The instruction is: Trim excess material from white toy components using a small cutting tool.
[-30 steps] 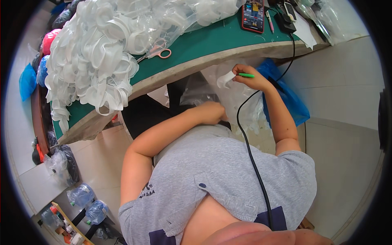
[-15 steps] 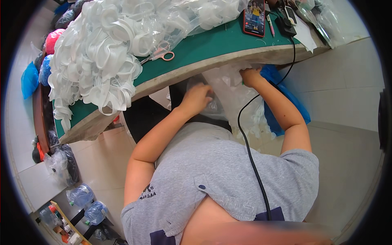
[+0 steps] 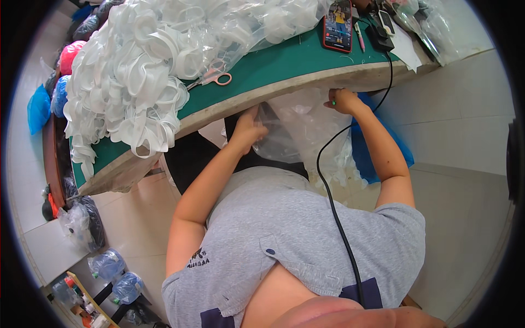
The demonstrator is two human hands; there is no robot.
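Observation:
Below the table edge, a clear plastic bag (image 3: 279, 139) hangs over my lap between my two hands. My left hand (image 3: 249, 131) is closed on the bag's left side, its fingertips partly under the table edge. My right hand (image 3: 344, 102) has its fingers curled together at the bag's upper right. A small green spot shows at those fingers; I cannot make out what it is. The bag's lower part is whitish and crumpled, and its contents are hard to see.
A large heap of white looped strips (image 3: 131, 82) lies on the green tabletop (image 3: 262, 68), partly in clear plastic. Pink-handled scissors (image 3: 216, 78), a phone (image 3: 337, 27) and a pen (image 3: 359, 37) lie there too. A black cable (image 3: 328, 183) crosses down past my right arm. A blue bag (image 3: 383, 147) hangs right.
My left hand has moved left and slightly down, from loose fingers to a hold on the bag's side. My right hand has shifted slightly right, and the bag is spread wider.

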